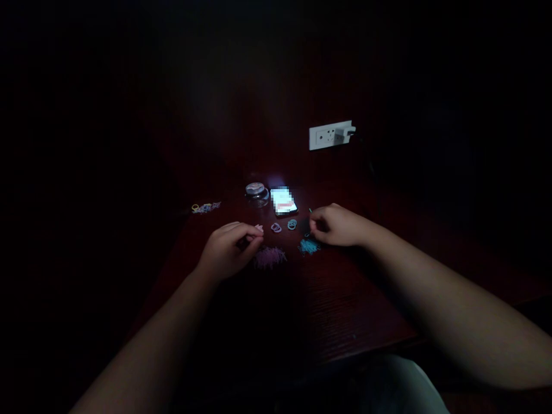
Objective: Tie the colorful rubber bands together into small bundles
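Note:
My left hand is closed, thumb and index finger together, beside a pile of small purple elastic bands. Whatever its fingertips hold is too small to make out; a bit of pale pink shows just behind them. Over on the right, my right hand is pinched too, above and beside a pile of blue elastic bands. I cannot see clearly what lies in that pinch. Between the hands are a few purple bands and a small group of light blue bands.
A lit phone leans or lies behind the bands, next to a lidded clear jar. Mixed bands lie at the table's far left. A wall socket with a plug is behind the dark red table. The surroundings are very dark.

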`<state>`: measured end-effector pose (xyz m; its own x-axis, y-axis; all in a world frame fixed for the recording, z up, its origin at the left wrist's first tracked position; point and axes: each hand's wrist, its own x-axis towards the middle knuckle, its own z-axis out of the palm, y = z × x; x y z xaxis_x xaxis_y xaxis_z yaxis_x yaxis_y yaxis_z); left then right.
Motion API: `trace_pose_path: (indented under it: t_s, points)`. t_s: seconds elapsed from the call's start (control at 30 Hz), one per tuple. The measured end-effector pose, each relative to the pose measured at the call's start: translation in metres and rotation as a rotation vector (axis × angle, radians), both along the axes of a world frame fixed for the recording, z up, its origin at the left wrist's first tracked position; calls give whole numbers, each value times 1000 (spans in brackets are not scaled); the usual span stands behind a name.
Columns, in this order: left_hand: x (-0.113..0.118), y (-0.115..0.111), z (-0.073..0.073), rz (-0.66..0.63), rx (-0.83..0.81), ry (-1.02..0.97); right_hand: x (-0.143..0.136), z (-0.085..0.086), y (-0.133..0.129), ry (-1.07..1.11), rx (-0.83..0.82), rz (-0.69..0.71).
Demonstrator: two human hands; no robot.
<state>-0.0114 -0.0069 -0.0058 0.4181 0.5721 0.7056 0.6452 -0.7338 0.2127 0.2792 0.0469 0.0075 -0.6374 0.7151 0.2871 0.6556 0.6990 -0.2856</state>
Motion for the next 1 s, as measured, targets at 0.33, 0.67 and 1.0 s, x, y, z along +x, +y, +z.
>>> trace_pose_path:
  t_s: [0.33, 0.67, 1.0]
  points:
    - [1, 1, 1, 10, 3, 13, -8, -2, -7, -56, 20, 36]
    - [2, -1, 1, 16, 8, 8, -9, -3, -7, -138, 48, 24]
    - [2, 0, 2, 27, 19, 25, -8, -4, -9, -170, 11, 98]
